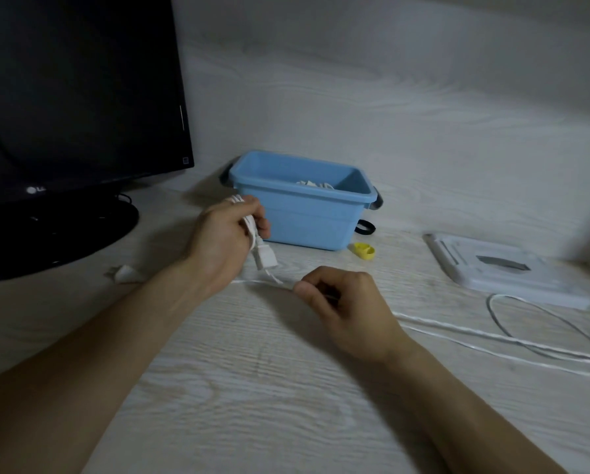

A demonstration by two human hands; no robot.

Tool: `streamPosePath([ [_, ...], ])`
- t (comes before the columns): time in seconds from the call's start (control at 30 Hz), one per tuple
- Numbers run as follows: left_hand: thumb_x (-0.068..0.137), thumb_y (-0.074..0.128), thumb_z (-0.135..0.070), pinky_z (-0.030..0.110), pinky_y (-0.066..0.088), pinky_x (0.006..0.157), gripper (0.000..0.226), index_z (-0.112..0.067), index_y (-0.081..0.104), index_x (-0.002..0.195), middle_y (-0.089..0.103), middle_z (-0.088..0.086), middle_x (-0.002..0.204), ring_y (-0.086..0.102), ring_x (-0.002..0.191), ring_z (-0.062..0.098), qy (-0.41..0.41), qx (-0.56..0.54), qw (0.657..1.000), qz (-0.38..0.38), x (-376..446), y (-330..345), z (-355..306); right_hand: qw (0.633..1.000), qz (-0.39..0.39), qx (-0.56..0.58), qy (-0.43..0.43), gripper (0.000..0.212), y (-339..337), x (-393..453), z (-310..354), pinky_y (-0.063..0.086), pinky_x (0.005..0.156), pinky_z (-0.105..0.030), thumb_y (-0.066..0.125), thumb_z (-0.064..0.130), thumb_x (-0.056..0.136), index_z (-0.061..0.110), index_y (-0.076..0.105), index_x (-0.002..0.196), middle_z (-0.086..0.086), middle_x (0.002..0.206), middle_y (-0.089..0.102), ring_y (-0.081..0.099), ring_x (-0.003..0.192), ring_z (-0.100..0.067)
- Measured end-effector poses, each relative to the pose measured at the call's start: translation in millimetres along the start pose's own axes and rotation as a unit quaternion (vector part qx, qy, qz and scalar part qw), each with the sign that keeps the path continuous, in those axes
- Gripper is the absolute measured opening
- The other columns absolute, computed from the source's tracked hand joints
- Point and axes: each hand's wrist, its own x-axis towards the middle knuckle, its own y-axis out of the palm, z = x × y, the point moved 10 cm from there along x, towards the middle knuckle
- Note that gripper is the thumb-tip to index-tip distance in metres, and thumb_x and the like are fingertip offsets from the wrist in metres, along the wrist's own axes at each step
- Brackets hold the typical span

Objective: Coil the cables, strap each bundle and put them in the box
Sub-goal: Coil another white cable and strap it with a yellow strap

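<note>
While the left hand [226, 234] sits just left of centre in the head view, its fingers curl round a small coil of thin white cable [457, 331], and the cable's white block plug [265, 258] hangs below the fist. From there the cable runs right to the right hand [341, 302], which pinches the strand between thumb and curled fingers at mid-frame, then trails loose across the pale wood-grain bench [252, 388] into a wide loop at the right edge. Just behind the left hand stands the light blue plastic box [303, 220], with something white lying inside it. A yellow strap loop [364, 250] and a black strap loop [365, 228] lie at the box's lower right corner. A white flat stand [505, 271] lies at right. A black monitor [74, 97] fills the upper left.
</note>
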Motion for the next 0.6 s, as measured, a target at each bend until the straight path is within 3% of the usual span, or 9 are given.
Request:
streamPosePath([
  [0.07,0.096,0.045,0.000,0.027,0.044,0.065,0.005,-0.003,0.045,0.100,0.049,0.008,0.076,0.050,0.067,0.017,0.024,0.059,0.998,0.029,-5,9,2,1.000,0.005,0.016,-0.005,0.017,0,0,3,0.038,0.055,-0.016,0.061,0.033,0.098,0.025,0.069,0.085,0.013,0.062,0.058,0.051,0.055,-0.005],
  [0.17,0.096,0.047,0.003,0.024,0.047,0.062,0.018,-0.001,0.040,0.111,0.048,0.008,0.076,0.051,0.066,0.015,0.025,0.045,0.998,0.022,-5,8,6,0.999,0.025,0.021,-0.012,0.020,4,0,4,0.039,0.055,-0.017,0.061,0.032,0.098,0.021,0.070,0.084,0.013,0.062,0.059,0.052,0.055,-0.006],
  [0.3,0.093,0.052,-0.001,0.028,0.045,0.067,0.005,-0.004,0.049,0.093,0.046,0.005,0.072,0.051,0.063,0.013,0.046,0.004,0.998,-0.034,1,-5,-1,0.999,0.041,0.018,0.008,0.020,9,-1,-1,0.041,0.056,-0.020,0.067,0.027,0.095,0.016,0.072,0.079,0.008,0.064,0.066,0.056,0.056,-0.006],
  [0.37,0.081,0.059,-0.007,0.028,0.044,0.069,0.012,-0.009,0.047,0.083,0.044,0.004,0.071,0.049,0.064,0.014,0.033,-0.031,0.999,-0.023,-1,-4,4,0.998,0.050,0.033,0.018,0.018,10,-1,-1,0.041,0.056,-0.016,0.070,0.022,0.092,0.015,0.072,0.076,0.012,0.063,0.065,0.057,0.056,-0.005],
  [0.47,0.065,0.059,-0.012,0.027,0.043,0.071,0.033,-0.008,0.045,0.094,0.045,0.004,0.071,0.050,0.064,0.015,0.020,-0.054,0.998,-0.004,-6,6,13,0.996,0.074,0.048,0.004,0.017,14,-3,3,0.047,0.054,-0.025,0.075,0.020,0.087,0.014,0.071,0.072,0.004,0.065,0.069,0.060,0.055,-0.011],
  [0.6,0.074,0.057,-0.025,0.029,0.039,0.084,0.054,-0.008,0.042,0.123,0.047,0.009,0.081,0.048,0.078,0.017,0.040,0.151,0.984,0.088,-13,22,20,0.996,0.054,0.066,-0.005,0.018,10,-4,5,0.040,0.052,-0.021,0.075,0.018,0.086,0.013,0.068,0.071,0.005,0.061,0.065,0.051,0.050,-0.006],
])
